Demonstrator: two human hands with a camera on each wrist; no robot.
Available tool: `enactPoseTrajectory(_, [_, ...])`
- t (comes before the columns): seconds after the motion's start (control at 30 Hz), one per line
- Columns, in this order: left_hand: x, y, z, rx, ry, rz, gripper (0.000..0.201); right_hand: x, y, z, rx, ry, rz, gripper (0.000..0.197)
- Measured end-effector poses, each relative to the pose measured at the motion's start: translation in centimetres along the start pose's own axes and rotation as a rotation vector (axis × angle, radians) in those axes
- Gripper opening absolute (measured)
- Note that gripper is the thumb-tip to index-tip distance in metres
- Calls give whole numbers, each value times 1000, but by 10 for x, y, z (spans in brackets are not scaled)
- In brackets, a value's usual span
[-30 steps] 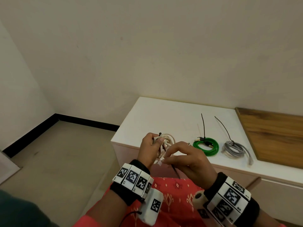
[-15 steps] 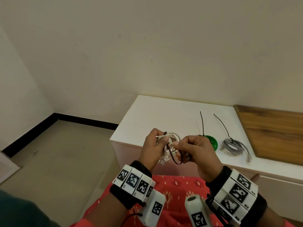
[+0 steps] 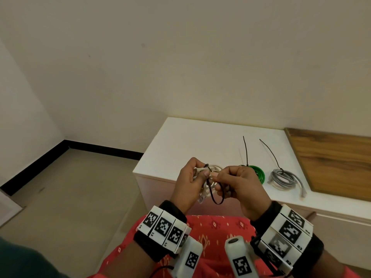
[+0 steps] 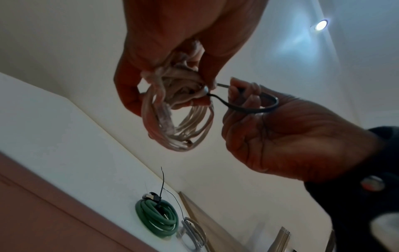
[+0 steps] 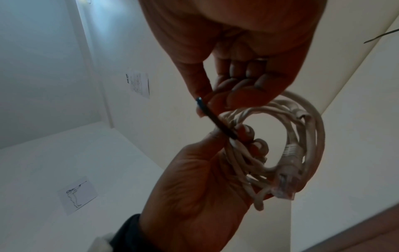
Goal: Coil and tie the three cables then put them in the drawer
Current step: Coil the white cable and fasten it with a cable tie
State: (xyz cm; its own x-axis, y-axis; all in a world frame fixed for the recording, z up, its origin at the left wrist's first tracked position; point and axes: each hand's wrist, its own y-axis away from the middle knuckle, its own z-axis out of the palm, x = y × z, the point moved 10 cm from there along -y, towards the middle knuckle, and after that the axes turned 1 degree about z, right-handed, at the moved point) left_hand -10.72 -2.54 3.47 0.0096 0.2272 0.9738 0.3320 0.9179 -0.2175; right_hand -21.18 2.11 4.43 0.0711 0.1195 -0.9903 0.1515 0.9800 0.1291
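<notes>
My left hand [image 3: 197,173] grips a coiled white cable [image 4: 179,122] in the air in front of the white cabinet [image 3: 200,141]. A black zip tie [image 3: 215,199] loops under the coil, its head pinched at my left thumb. My right hand [image 3: 219,179] pinches the tie's free end [image 5: 215,122] close to that head. The coil's clear connector [image 5: 287,177] hangs loose. A green coiled cable [image 3: 259,172] and a grey coiled cable [image 3: 283,177] lie on the cabinet top, each with a black tie sticking up.
A wooden board [image 3: 337,161] covers the right part of the cabinet top. A pale drawer front [image 3: 341,229] sits below the top at the right. Bare floor [image 3: 70,197] lies to the left. My lap in red cloth [image 3: 216,233] is beneath my hands.
Both hands rose with the white coil. My right hand bent the hanging tie into a loop and brought its end up to the head at my left thumb.
</notes>
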Motion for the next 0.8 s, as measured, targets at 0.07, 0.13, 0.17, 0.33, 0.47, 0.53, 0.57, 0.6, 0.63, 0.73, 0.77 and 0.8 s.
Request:
enactPoseTrajectory(0.07, [0, 0, -1, 4, 3, 5, 12, 0, 0, 0, 3, 5, 0, 23])
enactPoseTrajectory(0.13, [0, 0, -1, 8, -1, 5, 11, 0, 0, 0, 7, 3, 1, 22])
enactPoseTrajectory(0.17, [0, 0, -1, 7, -2, 3, 10, 0, 0, 0, 9, 0, 1, 22])
enactPoseTrajectory(0.33, [2, 1, -2, 5, -5, 0, 12, -2, 0, 1, -2, -19, -9, 23])
enactPoseTrajectory(0.47, [2, 1, -3, 11, -6, 2, 11, -2, 0, 2, -13, -27, -17, 22])
enactPoseTrajectory(0.53, [2, 1, -3, 19, -11, -2, 10, -2, -1, 2, -13, -29, -18, 21])
enactPoseTrajectory(0.57, [2, 1, -3, 21, -14, -5, 11, -3, 0, 2, -12, -30, -18, 22])
enactPoseTrajectory(0.6, [2, 1, -4, 23, -16, -10, 13, -2, 0, 2, -12, -30, -17, 22])
enactPoseTrajectory(0.63, [2, 1, -4, 23, -16, -13, 16, -2, 0, 2, -12, -29, -17, 22])
enactPoseTrajectory(0.73, [3, 1, -4, 24, -27, -14, 19, -1, 0, 3, -16, -28, -10, 23])
enactPoseTrajectory(0.77, [4, 1, -4, 24, -29, -11, 19, -1, 0, 3, -17, -29, -7, 23])
enactPoseTrajectory(0.8, [4, 1, -4, 23, -31, -7, 19, -1, 0, 3, -17, -31, -5, 23])
